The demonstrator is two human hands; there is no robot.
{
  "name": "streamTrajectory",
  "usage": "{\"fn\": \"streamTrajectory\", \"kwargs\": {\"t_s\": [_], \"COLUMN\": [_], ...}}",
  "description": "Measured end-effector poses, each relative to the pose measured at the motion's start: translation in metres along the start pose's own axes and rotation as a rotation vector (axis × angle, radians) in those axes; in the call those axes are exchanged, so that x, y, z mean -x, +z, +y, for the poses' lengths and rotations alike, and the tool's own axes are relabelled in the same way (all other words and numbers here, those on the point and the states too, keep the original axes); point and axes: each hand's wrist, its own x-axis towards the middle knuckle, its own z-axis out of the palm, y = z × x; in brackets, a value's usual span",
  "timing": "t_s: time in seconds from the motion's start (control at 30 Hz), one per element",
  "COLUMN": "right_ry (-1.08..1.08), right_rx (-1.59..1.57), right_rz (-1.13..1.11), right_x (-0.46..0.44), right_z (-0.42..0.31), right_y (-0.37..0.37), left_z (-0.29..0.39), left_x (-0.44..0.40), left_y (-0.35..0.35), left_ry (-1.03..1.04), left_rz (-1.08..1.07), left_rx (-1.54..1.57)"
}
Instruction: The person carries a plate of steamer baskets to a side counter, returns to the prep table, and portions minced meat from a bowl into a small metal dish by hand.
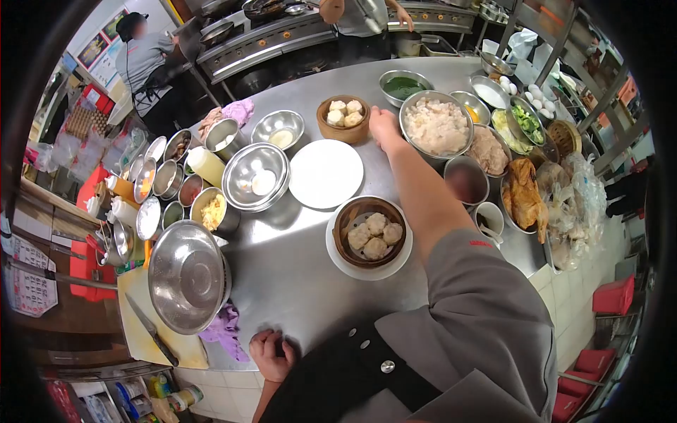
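Observation:
My right hand [384,128] reaches far across the steel table, between a bamboo steamer of pale dumplings [343,118] and a bowl of chopped pale meat [436,124]; its fingers are partly hidden and I cannot make out a hold. Near the front edge rests my left hand [273,354], fingers curled, with nothing visible in them. Between my arms, a second bamboo steamer [341,229] holds several dumplings [376,235] and stands on a white plate [336,258]. Behind it lies an empty white plate [326,173].
Metal bowls [186,275], bottles [205,166] and a knife [151,328] on a cutting board [190,358] are at left. A cooked bird [522,194], eggs [539,99] and plastic bags [582,204] stand right. Two people [144,67] work by the stoves [275,46].

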Motion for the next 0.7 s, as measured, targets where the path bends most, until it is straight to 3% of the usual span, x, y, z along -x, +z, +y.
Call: {"fn": "streamTrajectory", "kwargs": {"t_s": [0.13,0.33,0.7], "right_ry": [-0.038,0.178,0.233], "right_rx": [0.034,0.012,0.05], "right_rz": [-0.007,-0.346,-0.437], "right_x": [0.017,-0.009,-0.016], "right_z": [-0.018,-0.029,-0.032], "right_y": [-0.005,-0.001,0.002], "left_z": [-0.001,0.0,-0.002], "left_x": [0.001,0.001,0.001], "left_y": [0.001,0.001,0.0], "left_ry": [0.006,0.019,0.065], "left_rz": [-0.003,0.01,0.037], "left_rx": [0.014,0.022,0.011]}}
